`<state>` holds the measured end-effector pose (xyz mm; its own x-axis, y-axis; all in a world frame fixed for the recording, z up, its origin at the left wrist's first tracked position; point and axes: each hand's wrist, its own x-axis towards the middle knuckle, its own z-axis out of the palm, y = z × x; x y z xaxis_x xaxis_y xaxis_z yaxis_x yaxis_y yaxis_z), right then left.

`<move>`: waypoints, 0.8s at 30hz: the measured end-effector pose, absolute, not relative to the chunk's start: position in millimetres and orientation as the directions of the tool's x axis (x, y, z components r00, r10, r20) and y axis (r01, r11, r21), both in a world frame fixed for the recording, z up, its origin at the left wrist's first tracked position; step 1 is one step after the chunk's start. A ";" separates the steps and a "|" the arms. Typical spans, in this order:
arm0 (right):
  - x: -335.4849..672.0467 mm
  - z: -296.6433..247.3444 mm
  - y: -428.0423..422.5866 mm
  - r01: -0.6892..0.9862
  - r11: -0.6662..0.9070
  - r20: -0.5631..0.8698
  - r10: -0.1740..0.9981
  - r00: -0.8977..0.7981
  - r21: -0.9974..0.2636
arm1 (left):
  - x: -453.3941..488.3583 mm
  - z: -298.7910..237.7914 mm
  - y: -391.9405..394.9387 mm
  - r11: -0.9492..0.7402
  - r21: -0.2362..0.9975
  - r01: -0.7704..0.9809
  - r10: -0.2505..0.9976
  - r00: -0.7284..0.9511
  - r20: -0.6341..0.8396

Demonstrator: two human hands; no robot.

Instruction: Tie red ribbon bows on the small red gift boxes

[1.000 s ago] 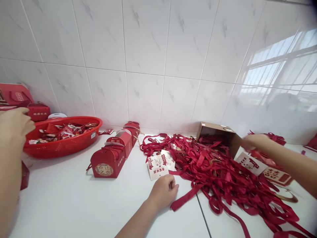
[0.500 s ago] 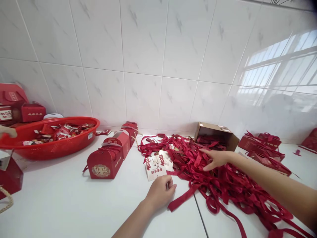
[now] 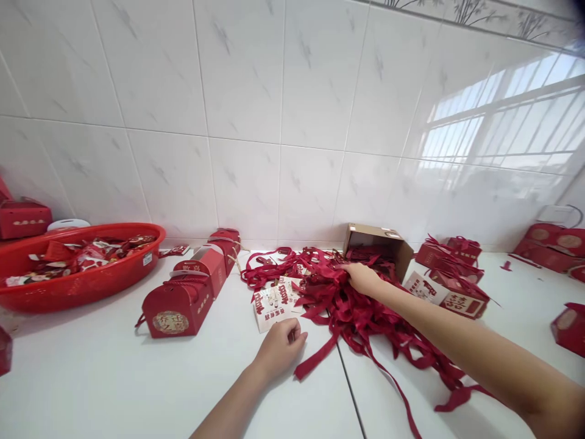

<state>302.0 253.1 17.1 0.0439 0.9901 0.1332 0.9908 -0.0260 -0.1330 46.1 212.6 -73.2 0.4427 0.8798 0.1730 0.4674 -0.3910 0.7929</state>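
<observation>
A tangled pile of red ribbons [image 3: 361, 317] spreads over the white table. My right hand [image 3: 363, 280] reaches into its upper part, fingers closed on a bunch of ribbon; the fingertips are partly hidden. My left hand [image 3: 281, 344] rests on the table in front of the pile, fingers loosely curled with nothing visible in them. Just beyond it lie white printed cards [image 3: 274, 305] with red characters. To the left stands a row of red gift boxes, the nearest box [image 3: 176, 311] bearing a gold round label.
A red plastic basin [image 3: 82, 286] of wrapped packets stands at the left. Behind the ribbons, an open cardboard box [image 3: 379, 247] lies on its side near the tiled wall [image 3: 247, 183]. More red boxes [image 3: 450, 262] with ribbon bows sit at the right. A seam [image 3: 350, 384] crosses the table.
My right hand has gone from spread fingers above the ribbons to gripping a bunch, which is gathered up and leftward. My left hand stays curled. The view has turned right.
</observation>
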 end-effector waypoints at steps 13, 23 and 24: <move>299.2 142.3 255.7 0.799 0.014 0.420 0.856 0.301 -0.601 | 45.4 -62.3 213.8 -0.379 0.851 0.364 0.915 0.285 0.286; 260.8 193.7 253.4 0.218 0.273 0.332 0.890 0.312 -0.937 | 68.9 -5.7 191.9 -0.475 0.802 0.362 0.826 -0.130 0.548; 256.2 202.8 251.6 0.168 0.297 0.336 0.893 0.301 -0.940 | 77.2 6.3 189.4 -0.494 0.794 0.355 0.814 -0.133 0.566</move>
<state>256.2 251.6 202.8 0.3012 0.8925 0.3356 0.1675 0.2970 -0.9401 77.2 189.4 6.3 -0.1327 0.8137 0.5659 0.3547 -0.4942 0.7937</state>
